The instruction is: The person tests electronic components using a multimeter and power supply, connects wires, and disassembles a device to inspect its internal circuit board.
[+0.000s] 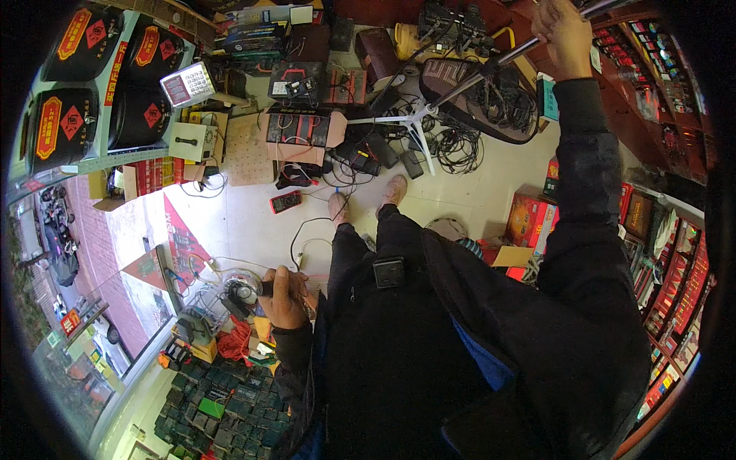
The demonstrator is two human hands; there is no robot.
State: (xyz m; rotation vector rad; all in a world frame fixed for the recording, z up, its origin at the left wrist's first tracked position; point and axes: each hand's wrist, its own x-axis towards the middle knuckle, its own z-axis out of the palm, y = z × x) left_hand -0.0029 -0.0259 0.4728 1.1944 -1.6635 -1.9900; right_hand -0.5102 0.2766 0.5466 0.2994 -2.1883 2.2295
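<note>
My left hand (285, 299) is closed around the short black handle of a shiny, round metal vessel that looks like a kettle (244, 285), low at the left by the window. At the upper right, my right arm reaches far forward. The fingers of my right hand (563, 34) are closed at the upper end of the metal pole of a tripod stand (464, 86). The pole slants down to the left, and its pale legs (418, 130) spread on the floor. What the right palm covers is hidden.
Coiled black cables (460, 149) and a black padded chair part (491, 107) lie beside the stand. A red multimeter (286, 202) rests on the floor (253, 192). Dark battery blocks (222, 414) fill the lower left. Red boxes (529, 218) and shelves (675, 284) line the right.
</note>
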